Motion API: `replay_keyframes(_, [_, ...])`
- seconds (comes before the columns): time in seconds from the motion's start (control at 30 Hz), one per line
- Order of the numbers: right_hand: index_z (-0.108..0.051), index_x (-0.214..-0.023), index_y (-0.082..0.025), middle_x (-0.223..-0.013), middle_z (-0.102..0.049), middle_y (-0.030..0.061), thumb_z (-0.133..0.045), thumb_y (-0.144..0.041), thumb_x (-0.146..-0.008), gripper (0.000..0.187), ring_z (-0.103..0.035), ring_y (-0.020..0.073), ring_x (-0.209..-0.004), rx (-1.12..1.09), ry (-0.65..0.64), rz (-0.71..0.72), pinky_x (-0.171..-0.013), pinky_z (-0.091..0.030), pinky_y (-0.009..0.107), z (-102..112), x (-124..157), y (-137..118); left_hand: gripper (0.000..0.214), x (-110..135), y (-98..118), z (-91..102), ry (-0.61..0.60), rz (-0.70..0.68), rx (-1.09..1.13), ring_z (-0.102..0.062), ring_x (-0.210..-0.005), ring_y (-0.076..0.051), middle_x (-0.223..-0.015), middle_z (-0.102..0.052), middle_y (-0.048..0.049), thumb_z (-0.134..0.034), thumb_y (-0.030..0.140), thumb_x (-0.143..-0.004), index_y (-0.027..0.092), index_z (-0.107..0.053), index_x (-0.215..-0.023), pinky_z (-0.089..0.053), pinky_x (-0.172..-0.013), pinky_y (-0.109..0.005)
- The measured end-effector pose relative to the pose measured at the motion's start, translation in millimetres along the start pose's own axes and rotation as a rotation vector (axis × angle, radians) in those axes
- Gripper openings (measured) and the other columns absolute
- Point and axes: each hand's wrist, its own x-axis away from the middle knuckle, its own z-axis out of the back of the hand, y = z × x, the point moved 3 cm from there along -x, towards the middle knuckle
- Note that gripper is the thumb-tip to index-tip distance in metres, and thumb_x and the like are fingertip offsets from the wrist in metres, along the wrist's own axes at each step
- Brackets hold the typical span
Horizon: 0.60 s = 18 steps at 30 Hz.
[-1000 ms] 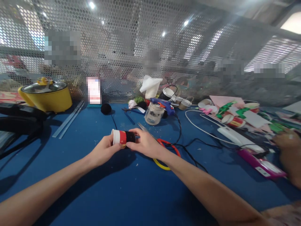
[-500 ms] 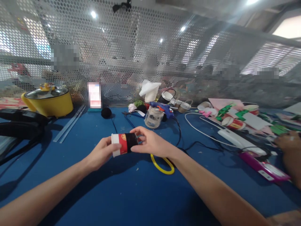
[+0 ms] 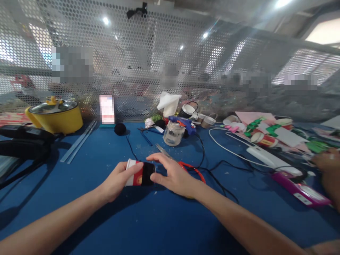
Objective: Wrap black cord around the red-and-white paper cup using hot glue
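My left hand (image 3: pixel 118 180) is wrapped round a red and white paper cup (image 3: pixel 134 173) lying on its side, its lower part wound with black yarn (image 3: pixel 147 173). My right hand (image 3: pixel 172 173) rests at the cup's black end, fingers on the yarn. A black yarn strand (image 3: pixel 130 145) runs from the cup back to a black yarn ball (image 3: pixel 120 129). Scissors with red handles (image 3: pixel 186 165) lie just behind my right hand.
A glass jar (image 3: pixel 173 134), blue glue gun (image 3: pixel 183 123), yellow pot (image 3: pixel 55 116), white cable and power strip (image 3: pixel 265 156), paper cups and green cut-outs (image 3: pixel 261 128) crowd the back of the blue table (image 3: pixel 148 219). Another person's hand (image 3: pixel 328 166) is at the right.
Both hands have lowered the cup toward the table and nearer to me. The right hand now covers the yellow ring; the scissors show again behind it.
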Motion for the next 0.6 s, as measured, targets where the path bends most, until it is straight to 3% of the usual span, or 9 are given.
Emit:
replay_keyframes(0.07, [-0.045,-0.103,-0.018,-0.105,-0.048,0.0082,-0.033,-0.036,-0.081,0.031,-0.043,0.0170,-0.099,-0.050,-0.039,0.016,-0.085,-0.034,0.034,0,-5,-3,0.032,2,0,-0.8,-0.007,-0.070,-0.131,-0.032,-0.040,-0.005,-0.043,-0.041,0.0050,-0.052,0.041,-0.065,0.013,-0.048,-0.051,-0.022,-0.039,-0.017])
replay_keyframes(0.17, [-0.048,-0.102,-0.018,-0.106,-0.049,0.0073,-0.021,-0.035,-0.085,0.036,-0.043,0.0151,-0.101,-0.135,-0.073,0.035,-0.088,-0.032,0.033,-3,-10,-9,0.034,2,-1,-0.7,-0.005,-0.109,-0.240,-0.028,-0.040,-0.005,-0.042,-0.037,0.0055,-0.050,0.042,-0.066,0.014,-0.045,-0.047,-0.020,-0.039,-0.018])
replay_keyframes(0.3, [-0.050,-0.101,-0.020,-0.108,-0.048,0.0048,-0.020,-0.039,-0.084,0.039,-0.041,0.0145,-0.104,-0.235,-0.068,0.029,-0.092,-0.028,0.033,-9,-11,-13,0.036,-1,-5,0.8,0.020,-0.072,-0.216,-0.027,-0.039,-0.005,-0.040,-0.036,0.0051,-0.048,0.043,-0.066,0.014,-0.046,-0.046,-0.019,-0.038,-0.019])
replay_keyframes(0.47, [-0.053,-0.098,-0.020,-0.107,-0.050,0.0039,-0.015,-0.038,-0.085,0.044,-0.042,0.0136,-0.103,-0.372,-0.058,-0.078,-0.093,-0.027,0.032,-11,-11,-7,0.036,-2,-7,2.2,0.028,-0.083,-0.293,-0.024,-0.038,-0.005,-0.039,-0.033,0.0054,-0.049,0.039,-0.066,0.014,-0.042,-0.042,-0.017,-0.038,-0.019])
replay_keyframes(0.53, [-0.050,-0.101,-0.020,-0.108,-0.049,0.0050,-0.022,-0.039,-0.084,0.038,-0.043,0.0137,-0.102,-0.357,-0.026,-0.107,-0.091,-0.030,0.032,-8,-10,-2,0.036,-2,-6,2.4,0.021,-0.150,-0.343,-0.024,-0.040,-0.005,-0.041,-0.032,0.0055,-0.048,0.038,-0.068,0.014,-0.041,-0.041,-0.018,-0.039,-0.019])
replay_keyframes(0.6, [-0.045,-0.107,-0.019,-0.112,-0.045,0.0072,-0.040,-0.040,-0.077,0.037,-0.043,0.0154,-0.102,-0.309,-0.020,-0.135,-0.088,-0.034,0.032,-4,-8,3,0.036,-1,-4,3.1,0.024,-0.211,-0.368,-0.026,-0.041,-0.005,-0.042,-0.034,0.0051,-0.047,0.037,-0.070,0.013,-0.043,-0.043,-0.020,-0.041,-0.018])
